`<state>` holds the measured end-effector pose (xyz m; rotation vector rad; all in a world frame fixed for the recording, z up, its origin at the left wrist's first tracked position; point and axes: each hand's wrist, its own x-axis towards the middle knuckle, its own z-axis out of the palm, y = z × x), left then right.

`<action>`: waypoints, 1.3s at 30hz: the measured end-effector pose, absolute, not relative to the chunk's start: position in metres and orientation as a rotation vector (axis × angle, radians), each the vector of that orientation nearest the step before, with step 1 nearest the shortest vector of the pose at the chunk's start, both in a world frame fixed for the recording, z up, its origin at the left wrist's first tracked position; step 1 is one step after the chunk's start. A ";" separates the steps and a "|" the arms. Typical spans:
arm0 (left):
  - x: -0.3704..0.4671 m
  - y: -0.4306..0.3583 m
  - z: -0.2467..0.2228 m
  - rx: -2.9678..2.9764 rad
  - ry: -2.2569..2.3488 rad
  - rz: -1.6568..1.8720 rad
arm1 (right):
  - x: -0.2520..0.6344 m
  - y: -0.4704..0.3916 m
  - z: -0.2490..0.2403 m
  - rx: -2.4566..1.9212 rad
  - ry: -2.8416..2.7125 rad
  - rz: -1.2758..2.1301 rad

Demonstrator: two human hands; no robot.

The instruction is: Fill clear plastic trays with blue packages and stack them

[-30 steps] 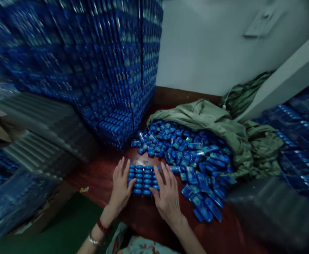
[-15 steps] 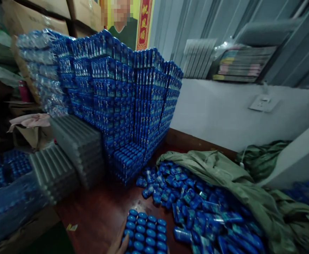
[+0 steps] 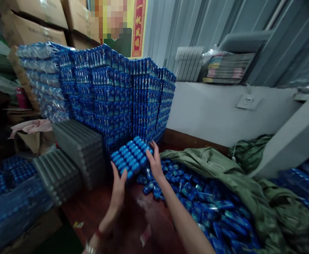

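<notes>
Both of my hands grip a block of small blue containers (image 3: 130, 155) set in tight rows, their rounded blue tops facing up. My left hand (image 3: 119, 183) clasps its near left edge, thumb and fingers apart around the corner. On the right end, my right hand (image 3: 154, 160) presses with its fingers wrapped over the edge. The block is tilted and held in front of the tall stack of blue containers (image 3: 114, 102), above its low front part. Whether it touches the stack below, I cannot tell.
Loose blue containers (image 3: 196, 197) spill from a green cloth sack (image 3: 223, 169) on the right. Grey ridged trays (image 3: 77, 141) are stacked at left. Cardboard boxes (image 3: 38, 31) stand behind the stack. A white wall (image 3: 202, 109) bounds the back right. Paper scraps lie on the reddish surface (image 3: 133, 222).
The block of blue containers has moved up and forward from the near surface to the front of the stack. My right hand has come into view, gripping it.
</notes>
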<state>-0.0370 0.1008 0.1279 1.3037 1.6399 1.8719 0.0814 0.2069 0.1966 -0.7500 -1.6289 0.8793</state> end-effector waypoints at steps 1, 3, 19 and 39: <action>-0.039 0.112 0.144 1.240 1.669 1.873 | 0.068 0.230 0.211 -0.739 -1.636 0.890; -0.043 0.136 0.165 1.188 1.840 1.829 | 0.047 0.263 0.223 -0.819 -1.617 0.919; -0.072 0.152 0.118 2.027 1.989 1.806 | 0.196 0.095 0.112 -1.067 -2.046 0.210; 0.196 0.070 0.110 2.395 0.364 1.114 | 0.356 -0.050 0.043 -2.329 -1.376 -0.778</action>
